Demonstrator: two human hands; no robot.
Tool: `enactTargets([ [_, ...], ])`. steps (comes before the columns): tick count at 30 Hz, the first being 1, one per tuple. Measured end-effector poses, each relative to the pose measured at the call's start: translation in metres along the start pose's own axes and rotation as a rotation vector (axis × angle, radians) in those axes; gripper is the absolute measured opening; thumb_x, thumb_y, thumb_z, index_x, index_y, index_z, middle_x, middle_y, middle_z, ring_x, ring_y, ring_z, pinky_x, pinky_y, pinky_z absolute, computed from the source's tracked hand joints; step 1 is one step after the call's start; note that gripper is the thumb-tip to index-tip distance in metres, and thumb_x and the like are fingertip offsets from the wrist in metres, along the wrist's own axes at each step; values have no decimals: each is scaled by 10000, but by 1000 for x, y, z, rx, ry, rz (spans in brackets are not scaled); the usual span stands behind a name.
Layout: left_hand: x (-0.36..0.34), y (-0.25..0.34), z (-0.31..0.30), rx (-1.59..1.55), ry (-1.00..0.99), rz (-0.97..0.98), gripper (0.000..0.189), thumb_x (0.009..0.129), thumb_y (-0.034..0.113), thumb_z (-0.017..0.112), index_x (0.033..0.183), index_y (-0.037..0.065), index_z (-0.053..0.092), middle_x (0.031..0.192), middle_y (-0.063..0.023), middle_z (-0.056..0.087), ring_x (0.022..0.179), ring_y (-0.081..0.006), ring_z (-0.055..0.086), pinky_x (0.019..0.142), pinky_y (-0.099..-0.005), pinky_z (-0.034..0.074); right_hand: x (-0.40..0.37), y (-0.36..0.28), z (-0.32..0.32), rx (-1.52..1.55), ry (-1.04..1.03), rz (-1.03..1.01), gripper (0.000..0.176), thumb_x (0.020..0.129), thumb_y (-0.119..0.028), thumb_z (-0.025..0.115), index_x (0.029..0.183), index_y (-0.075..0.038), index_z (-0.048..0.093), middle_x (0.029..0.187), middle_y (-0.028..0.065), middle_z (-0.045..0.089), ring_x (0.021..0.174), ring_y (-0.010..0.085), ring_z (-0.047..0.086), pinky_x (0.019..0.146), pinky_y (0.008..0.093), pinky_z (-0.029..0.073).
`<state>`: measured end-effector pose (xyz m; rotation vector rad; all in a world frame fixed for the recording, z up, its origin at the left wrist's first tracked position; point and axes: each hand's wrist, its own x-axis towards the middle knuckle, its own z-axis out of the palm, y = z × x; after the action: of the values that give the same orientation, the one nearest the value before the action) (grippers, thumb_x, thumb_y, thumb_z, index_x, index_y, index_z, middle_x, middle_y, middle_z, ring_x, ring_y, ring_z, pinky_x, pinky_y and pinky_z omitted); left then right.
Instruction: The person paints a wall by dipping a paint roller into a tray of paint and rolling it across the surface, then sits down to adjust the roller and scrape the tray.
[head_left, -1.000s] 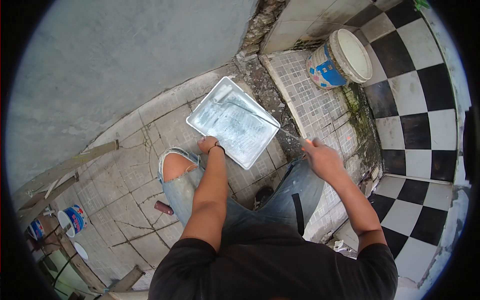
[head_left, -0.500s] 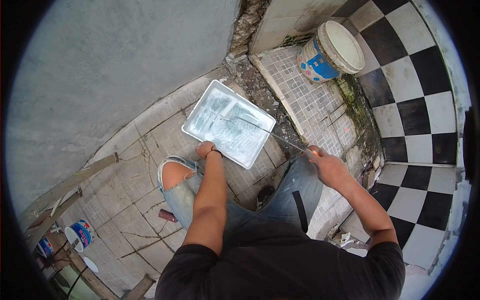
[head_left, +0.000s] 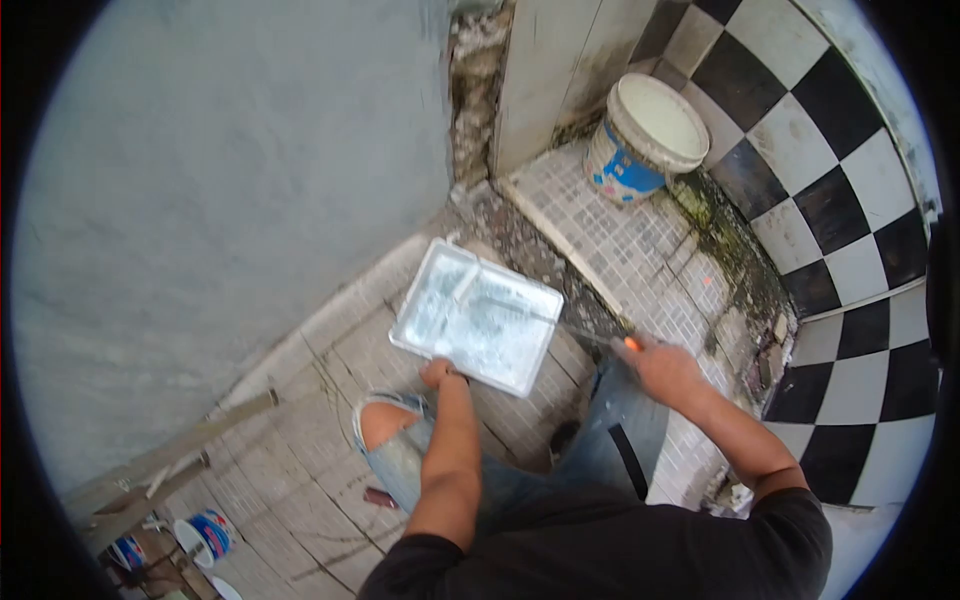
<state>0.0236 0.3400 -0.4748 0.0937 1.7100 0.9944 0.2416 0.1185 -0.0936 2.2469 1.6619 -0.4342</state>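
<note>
A white paint tray (head_left: 490,345) lies on the tiled floor before my knees, its inside smeared with pale paint. My left hand (head_left: 437,373) is closed on the tray's near left edge. In my right hand (head_left: 655,368) is the orange handle of a paint roller, gripped to the right of the tray. The roller's thin metal rod (head_left: 570,328) reaches over the tray's right edge. At its end the white roller head (head_left: 465,287) rests inside the tray, towards the upper left.
A white bucket with a blue label (head_left: 625,165) stands on the raised tiled ledge. The grey wall (head_left: 230,180) rises on the left, a checkered wall (head_left: 830,210) on the right. Small paint cans (head_left: 205,538) and wooden boards (head_left: 180,445) are at the lower left.
The view has shifted, so the tray, bucket and both hands appear lower in the frame. Both hands keep their grips. The roller head remains in the tray.
</note>
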Motion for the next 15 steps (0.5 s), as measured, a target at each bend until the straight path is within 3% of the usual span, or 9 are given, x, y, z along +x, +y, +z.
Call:
enactTargets([
  [2, 23, -12, -3, 102, -36, 43, 257, 676, -52, 542, 932, -34, 531, 832, -159, 625, 691, -288, 586, 635, -444, 485, -12, 5, -5, 20, -30, 2, 456, 849, -70, 485, 1299, -145, 495, 1040, 192, 598, 844, 351, 655, 700, 433, 538],
  [5, -5, 9, -3, 133, -54, 132, 156, 684, -58, 525, 834, -96, 541, 815, -182, 640, 680, -285, 600, 635, -423, 494, -44, 27, -7, 55, -127, -11, 352, 870, -98, 494, 1215, -135, 551, 959, 178, 604, 838, 344, 652, 680, 432, 530],
  [6, 110, -48, -6, 96, -137, 201, 208, 658, -3, 545, 809, -144, 570, 799, -156, 635, 668, -242, 557, 625, -427, 481, -55, 34, -17, 140, -103, -11, 323, 871, -117, 510, 1189, -126, 564, 967, 185, 607, 835, 353, 647, 690, 430, 527],
  [8, 121, -50, -7, 274, -57, 300, 240, 679, 34, 552, 824, -155, 587, 814, -184, 652, 675, -232, 550, 643, -412, 485, -70, 52, -22, 233, -61, -15, 296, 871, -137, 525, 1162, -116, 578, 974, 192, 610, 832, 362, 642, 699, 428, 524],
  [9, 74, -68, -12, 264, -63, 321, 240, 679, 34, 552, 824, -155, 587, 814, -184, 652, 675, -232, 550, 643, -412, 485, -75, 63, -19, 422, -34, 19, 287, 870, -167, 548, 1148, -102, 577, 950, 176, 617, 819, 341, 645, 712, 422, 517],
  [11, 1, 12, -2, 449, 7, 162, 270, 681, 32, 584, 897, -129, 567, 895, -250, 662, 740, -343, 644, 682, -410, 512, -78, 76, -5, 615, 12, 33, 287, 870, -198, 572, 1134, -87, 577, 926, 159, 624, 806, 320, 647, 724, 416, 510],
  [13, -9, 17, 6, 549, 101, 54, 404, 684, 109, 603, 1009, -126, 556, 1005, -292, 636, 877, -399, 643, 787, -437, 510, -74, 80, 22, 1071, -87, 177, 303, 870, -234, 603, 1112, -57, 568, 874, 105, 629, 750, 248, 634, 710, 371, 506],
  [14, -11, 9, 8, 662, 180, 156, 385, 695, 141, 607, 987, -109, 579, 1010, -285, 639, 923, -389, 637, 807, -436, 502, -66, 78, 38, 1106, 27, 26, 281, 902, -244, 602, 1094, -44, 557, 819, 57, 609, 672, 150, 587, 627, 304, 492],
  [15, -16, 3, 13, 774, 265, 258, 371, 707, 172, 610, 966, -93, 603, 1014, -278, 641, 969, -380, 630, 826, -435, 495, -59, 72, 35, 1106, 51, 4, 281, 902, -244, 602, 1094, -44, 557, 819, 57, 609, 672, 150, 587, 627, 304, 492],
])
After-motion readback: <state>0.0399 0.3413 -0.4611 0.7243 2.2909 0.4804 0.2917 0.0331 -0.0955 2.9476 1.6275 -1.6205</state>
